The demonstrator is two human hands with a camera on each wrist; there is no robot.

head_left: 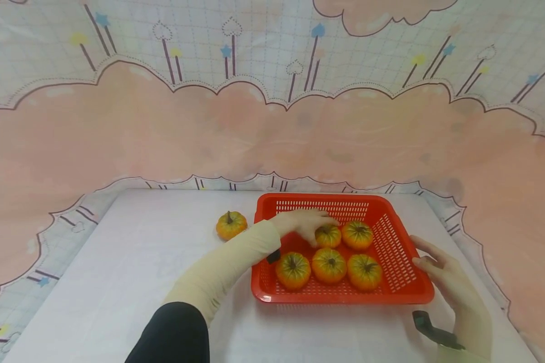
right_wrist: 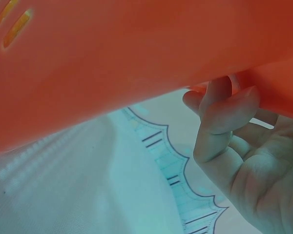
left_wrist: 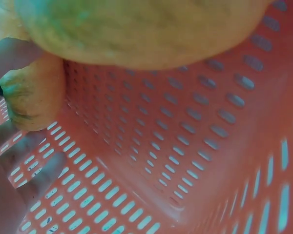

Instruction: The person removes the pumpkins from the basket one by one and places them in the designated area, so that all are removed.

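Observation:
My left hand reaches into the red basket and holds a small orange-and-green pumpkin in the back row. In the left wrist view the thumb and fingers of that hand lie around the pumpkin, its stem toward the palm. Another pumpkin fills the top of that view. My right hand grips the basket's right rim; in the right wrist view its fingers are bent against the basket wall.
Beside the held pumpkin sits another. Three more pumpkins line the front of the basket, the leftmost near my left wrist. One pumpkin rests on the white table, left of the basket. A patterned cloth hangs behind.

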